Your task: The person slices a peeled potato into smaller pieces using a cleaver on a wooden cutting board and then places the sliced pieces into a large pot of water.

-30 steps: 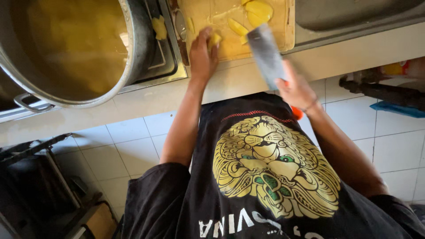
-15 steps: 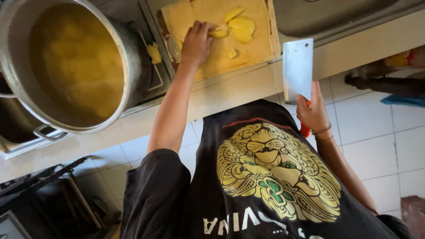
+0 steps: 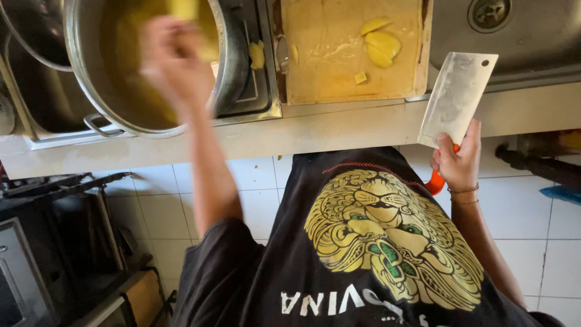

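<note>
Right now my left hand (image 3: 172,57) is up over the big metal pot (image 3: 91,103) on the stove, blurred, with the fingers curled; a yellow piece (image 3: 183,8) shows just above the fingertips, but I cannot tell whether the hand is gripping it or has let it go. The pot is filled with yellow liquid, and its near handle (image 3: 100,126) sticks out toward the counter edge.

My right hand (image 3: 458,160) is clenched around the orange handle (image 3: 437,181) of a cleaver (image 3: 458,97). The broad grey blade points up and away from me, tilted a little to the right, held off the counter with its tip over the edge of the sink (image 3: 526,36).

Between the pot and the sink lies the wooden cutting board (image 3: 327,66), stained yellow. On its far right part sit a few yellow slices (image 3: 380,42) bunched together, touching one another, and a small yellow cube (image 3: 360,77) lies just below them, apart. Another yellow scrap (image 3: 257,54) rests on the stove top between the pot and the board.

The pale counter (image 3: 339,130) runs across in front of me, with white floor tiles (image 3: 254,188) below. My black shirt (image 3: 375,242) with a gold lion print fills the lower part of the view. A dark rack (image 3: 66,242) stands low on the left.
</note>
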